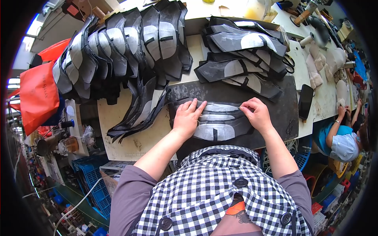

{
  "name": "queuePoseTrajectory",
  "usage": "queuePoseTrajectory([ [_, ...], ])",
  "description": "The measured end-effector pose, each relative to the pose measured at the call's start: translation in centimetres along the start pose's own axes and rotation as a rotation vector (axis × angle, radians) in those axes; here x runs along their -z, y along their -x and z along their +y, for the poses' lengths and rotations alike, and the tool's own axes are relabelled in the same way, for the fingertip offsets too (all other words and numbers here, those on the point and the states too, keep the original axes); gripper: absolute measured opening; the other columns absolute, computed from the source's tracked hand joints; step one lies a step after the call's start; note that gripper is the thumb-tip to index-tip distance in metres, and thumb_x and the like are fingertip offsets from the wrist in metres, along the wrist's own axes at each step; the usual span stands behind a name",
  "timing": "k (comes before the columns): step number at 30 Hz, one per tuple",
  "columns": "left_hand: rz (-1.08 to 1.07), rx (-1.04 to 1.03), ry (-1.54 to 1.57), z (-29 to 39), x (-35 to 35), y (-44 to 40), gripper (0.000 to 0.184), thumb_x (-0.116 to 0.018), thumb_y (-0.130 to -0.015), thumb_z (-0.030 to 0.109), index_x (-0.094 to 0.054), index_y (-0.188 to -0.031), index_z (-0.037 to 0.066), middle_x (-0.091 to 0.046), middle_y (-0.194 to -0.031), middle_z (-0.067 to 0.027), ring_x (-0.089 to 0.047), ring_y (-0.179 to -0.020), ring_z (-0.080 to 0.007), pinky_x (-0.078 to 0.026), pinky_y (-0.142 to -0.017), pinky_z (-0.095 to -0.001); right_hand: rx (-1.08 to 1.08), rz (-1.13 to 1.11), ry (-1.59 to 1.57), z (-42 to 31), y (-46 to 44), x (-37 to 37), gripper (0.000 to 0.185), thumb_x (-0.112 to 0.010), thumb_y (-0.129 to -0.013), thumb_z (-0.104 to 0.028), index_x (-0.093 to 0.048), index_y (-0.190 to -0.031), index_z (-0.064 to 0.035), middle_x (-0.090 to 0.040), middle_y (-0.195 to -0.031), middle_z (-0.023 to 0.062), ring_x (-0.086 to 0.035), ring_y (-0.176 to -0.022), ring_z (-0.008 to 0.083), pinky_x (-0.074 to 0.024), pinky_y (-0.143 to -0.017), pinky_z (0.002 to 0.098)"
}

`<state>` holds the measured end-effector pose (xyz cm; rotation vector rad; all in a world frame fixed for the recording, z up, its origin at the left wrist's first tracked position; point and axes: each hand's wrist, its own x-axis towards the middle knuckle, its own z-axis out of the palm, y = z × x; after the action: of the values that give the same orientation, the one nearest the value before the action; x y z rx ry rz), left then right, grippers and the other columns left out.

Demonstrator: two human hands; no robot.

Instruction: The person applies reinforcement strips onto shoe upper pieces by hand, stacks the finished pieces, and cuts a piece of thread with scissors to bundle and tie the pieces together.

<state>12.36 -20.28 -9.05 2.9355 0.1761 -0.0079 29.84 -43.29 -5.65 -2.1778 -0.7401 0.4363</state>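
Observation:
Several black shoe-upper pieces (214, 132) with pale grey patches lie overlapped in front of me on a dark work mat (283, 126). My left hand (187, 120) rests on the left part of the rearmost piece, fingers stretched out flat. At the right end of that same piece, my right hand (256, 114) pinches the edge between thumb and fingertips. A small black tab shows on the nearest piece. What lies under my palms is hidden.
Rows of similar pieces (114, 43) are stacked at the back left, with another pile (248, 43) at the back right. Scissors (289, 63) and a phone (305, 101) lie to the right. A red bag (37, 98) hangs left. A co-worker (342, 137) sits at far right.

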Motion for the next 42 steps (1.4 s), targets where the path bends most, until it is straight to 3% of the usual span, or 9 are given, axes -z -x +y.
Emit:
queuePoseTrajectory([
  [11, -0.069, 0.029, 0.007, 1.5, 2.6, -2.5, 0.047, -0.054, -0.083, 0.010, -0.059, -0.129, 0.016, -0.051, -0.128, -0.0102, -0.044, -0.123, -0.0263, -0.028, -0.106, -0.0405, -0.174, 0.013, 0.078, 2.6, -1.8, -1.8, 0.014, -0.075, -0.078, -0.015, -0.071, -0.083, -0.0027, -0.063, -0.081, 0.0070, -0.062, -0.069, 0.0163, -0.0507, -0.065, 0.0280],
  [14, 0.028, -0.088, 0.279, 4.6, 0.8, -5.0, 0.044, -0.055, -0.087, 0.013, -0.055, -0.131, 0.007, -0.052, -0.128, -0.0111, -0.046, -0.122, -0.0277, -0.037, -0.100, -0.0383, -0.164, -0.001, 0.061, 3.0, -1.7, -1.6, 0.014, -0.076, -0.078, -0.017, -0.071, -0.083, -0.0042, -0.064, -0.082, 0.0068, -0.063, -0.069, 0.0164, -0.0511, -0.066, 0.0285],
  [16, -0.169, -0.071, 0.322, 7.0, 1.1, -6.3, 0.045, -0.055, -0.089, 0.016, -0.053, -0.133, 0.006, -0.054, -0.123, -0.0097, -0.049, -0.117, -0.0274, -0.041, -0.096, -0.0378, -0.193, -0.015, 0.059, 3.2, -1.6, -1.6, 0.015, -0.075, -0.078, -0.020, -0.072, -0.084, -0.0068, -0.065, -0.085, 0.0070, -0.065, -0.072, 0.0187, -0.0524, -0.068, 0.0308],
  [21, -0.218, -0.180, -0.008, 8.2, 1.5, -6.9, 0.051, -0.052, -0.085, 0.016, -0.052, -0.136, 0.010, -0.055, -0.112, -0.0040, -0.051, -0.103, -0.0209, -0.044, -0.083, -0.0333, -0.210, 0.010, 0.041, 3.5, -1.4, -1.0, 0.013, -0.074, -0.078, -0.016, -0.070, -0.081, -0.0045, -0.064, -0.084, 0.0080, -0.064, -0.070, 0.0186, -0.0524, -0.067, 0.0308],
  [27, -0.287, -0.187, 0.002, 8.5, 2.2, -7.4, 0.053, -0.054, -0.083, 0.011, -0.051, -0.137, 0.009, -0.055, -0.116, -0.0073, -0.053, -0.106, -0.0233, -0.044, -0.088, -0.0354, -0.221, 0.130, 0.071, 3.8, -1.7, -1.8, 0.011, -0.069, -0.078, -0.009, -0.062, -0.084, -0.0029, -0.063, -0.081, 0.0081, -0.062, -0.068, 0.0178, -0.0509, -0.064, 0.0304],
  [31, -0.002, -0.090, 0.304, 7.4, 4.1, -6.6, 0.046, -0.054, -0.089, 0.009, -0.052, -0.135, 0.005, -0.052, -0.132, -0.0131, -0.052, -0.121, -0.0265, -0.041, -0.101, -0.0386, -0.024, 0.348, -0.147, 2.0, -0.6, -0.6, 0.013, -0.068, -0.079, -0.006, -0.059, -0.088, -0.0044, -0.059, -0.079, 0.0050, -0.059, -0.065, 0.0175, -0.0501, -0.063, 0.0308],
  [34, 0.051, 0.082, 1.332, 8.0, 7.3, -6.0, 0.039, -0.047, -0.101, 0.022, -0.051, -0.135, 0.004, -0.054, -0.132, -0.0099, -0.052, -0.122, -0.0212, -0.041, -0.102, -0.0354, 0.305, 0.198, -0.261, -4.3, 1.1, 0.2, 0.019, -0.072, -0.078, -0.007, -0.064, -0.095, -0.0052, -0.058, -0.092, 0.0055, -0.058, -0.082, 0.0193, -0.0483, -0.074, 0.0299],
  [36, -0.219, 0.264, 2.027, 8.7, 9.0, -5.6, 0.052, -0.037, -0.104, 0.040, -0.046, -0.140, 0.004, -0.053, -0.135, -0.0067, -0.051, -0.121, -0.0173, -0.041, -0.104, -0.0346, 0.346, 0.108, -0.304, -6.8, 1.3, -0.5, 0.023, -0.075, -0.078, -0.013, -0.067, -0.098, -0.0057, -0.059, -0.099, 0.0062, -0.055, -0.095, 0.0197, -0.0456, -0.082, 0.0298],
  [42, -0.152, 0.280, 2.212, 8.0, 9.2, -4.1, 0.054, -0.037, -0.104, 0.040, -0.043, -0.141, 0.002, -0.050, -0.139, -0.0096, -0.049, -0.124, -0.0188, -0.040, -0.106, -0.0368, 0.018, -0.062, -0.706, -8.7, 1.0, -0.2, 0.017, -0.073, -0.086, -0.015, -0.070, -0.098, -0.0044, -0.064, -0.098, 0.0030, -0.057, -0.095, 0.0147, -0.0458, -0.083, 0.0271],
])
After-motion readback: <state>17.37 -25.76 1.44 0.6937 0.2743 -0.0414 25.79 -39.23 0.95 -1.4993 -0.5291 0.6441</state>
